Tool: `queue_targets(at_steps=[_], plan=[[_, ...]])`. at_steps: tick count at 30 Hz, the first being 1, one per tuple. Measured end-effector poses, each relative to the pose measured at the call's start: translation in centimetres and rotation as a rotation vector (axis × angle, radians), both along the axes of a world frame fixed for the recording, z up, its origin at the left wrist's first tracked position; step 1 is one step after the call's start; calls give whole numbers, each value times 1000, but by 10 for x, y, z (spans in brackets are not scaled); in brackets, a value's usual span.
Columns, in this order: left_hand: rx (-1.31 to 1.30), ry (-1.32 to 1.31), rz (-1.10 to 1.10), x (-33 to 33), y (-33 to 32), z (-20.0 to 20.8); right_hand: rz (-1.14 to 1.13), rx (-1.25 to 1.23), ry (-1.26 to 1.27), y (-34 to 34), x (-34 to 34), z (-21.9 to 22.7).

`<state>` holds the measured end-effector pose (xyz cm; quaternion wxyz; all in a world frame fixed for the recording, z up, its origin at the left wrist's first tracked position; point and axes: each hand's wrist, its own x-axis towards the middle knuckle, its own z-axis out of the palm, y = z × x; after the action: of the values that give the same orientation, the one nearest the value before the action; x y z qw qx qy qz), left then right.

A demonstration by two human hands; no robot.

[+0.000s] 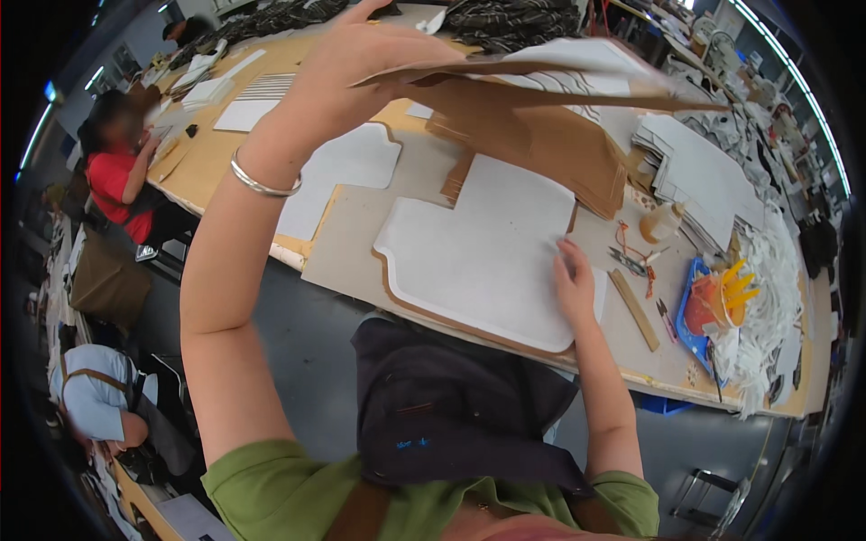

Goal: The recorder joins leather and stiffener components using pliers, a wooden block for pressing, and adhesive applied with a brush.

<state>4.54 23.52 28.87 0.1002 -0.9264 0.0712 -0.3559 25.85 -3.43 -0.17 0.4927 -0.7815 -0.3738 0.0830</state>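
My left hand (361, 77), a silver bangle on its wrist, is raised over the far part of the table. Its fingers are closed on the edge of a brown panel (532, 90), which hangs in the air, tilted and smeared by motion. Below lies a white cut panel (478, 257) with a notched outline and a brown border along its near and left edges. Resting at the right edge of that white panel, my right hand (575, 287) has its fingers apart and holds nothing. A pile of brown panels (577, 149) lies just beyond.
To the right are a glue bottle (661, 222), snips (634, 261) with orange cord, a wooden strip (634, 309) and a blue tray (693, 334) holding an orange cup (708, 307). White pieces (704, 171) are stacked behind. A person in red (113, 180) sits at the left.
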Motion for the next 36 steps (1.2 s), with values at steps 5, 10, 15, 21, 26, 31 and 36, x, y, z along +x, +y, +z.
queue_targets(at_steps=[5, 10, 15, 21, 26, 31, 36], plan=[[-490, 104, -132, -9, 42, -93, -112, 486, 989, -24, 29, 6], [-1696, 266, 48, -23, 83, -213, -165, 611, 1077, -66, 21, 1], [-1790, 37, 473, -85, 60, -243, -166, 755, 1121, -90, 30, 7], [-1748, 200, 622, -111, 7, -222, -5, 957, 1066, -125, 31, 15], [-691, 207, 608, -103, -27, -233, 347, 1021, 1131, -142, 21, 50], [-1084, 454, 165, -41, -95, -216, -523, 607, 905, -131, 76, 54], [-569, 543, 220, -38, -116, -251, -509, 489, 300, -107, 32, 209]])
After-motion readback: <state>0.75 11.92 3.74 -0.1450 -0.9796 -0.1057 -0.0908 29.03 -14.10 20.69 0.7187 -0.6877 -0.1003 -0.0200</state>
